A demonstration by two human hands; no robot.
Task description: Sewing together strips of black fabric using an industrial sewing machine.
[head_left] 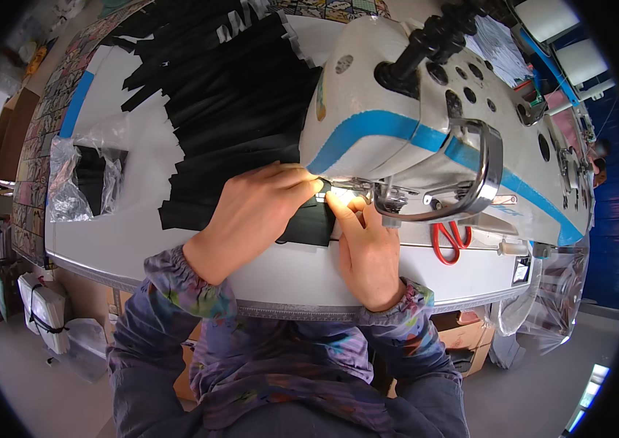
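At the needle area of a white and blue sewing machine (368, 102), both hands meet over a black fabric piece (313, 225). My left hand (262, 204) is closed, its fingertips pinching the fabric's upper edge. My right hand (368, 244) is curled, with thumb and forefinger pressed on the fabric's right edge beside the presser foot. A small white patch, perhaps a label, shows between the fingertips; its details are too small to tell. The machine's lamp lights this spot brightly. Many black fabric strips (236, 95) lie overlapped on the table left of the machine head.
Red-handled scissors (446, 244) lie right of my right hand, under the machine arm. A clear plastic bag (83, 179) with something black inside rests on the white table (120, 237) at the left. Papers (500, 55) lie behind the machine. A ruler strip runs along the table's front edge.
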